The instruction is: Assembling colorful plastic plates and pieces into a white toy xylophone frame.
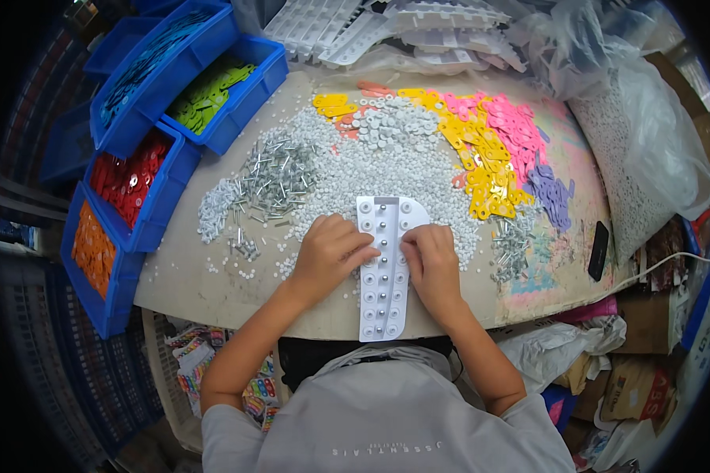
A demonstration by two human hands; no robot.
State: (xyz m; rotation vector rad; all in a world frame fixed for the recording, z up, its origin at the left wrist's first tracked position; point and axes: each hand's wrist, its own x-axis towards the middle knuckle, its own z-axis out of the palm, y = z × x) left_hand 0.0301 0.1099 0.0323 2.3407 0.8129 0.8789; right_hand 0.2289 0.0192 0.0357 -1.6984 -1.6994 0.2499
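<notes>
A long white plastic tray (383,303) lies in front of me at the table's near edge. Two rows of white ring-shaped pieces sit along its sides, and round metal heads (383,278) run down its middle channel. My left hand (330,256) is at the tray's left edge, thumb and fingertips pinched together over it. On the other side, my right hand (434,264) has its fingers closed together against the right edge. Whatever small piece either hand holds is hidden. Loose small white round pieces (347,169) surround the tray's far end.
Metal pins (280,177) lie left of the white heap, more pins (511,248) to the right. Yellow (489,177), pink (517,130) and purple (550,195) flat pieces spread behind. Blue bins (177,177) line the left; a phone-like black object (599,251) lies right.
</notes>
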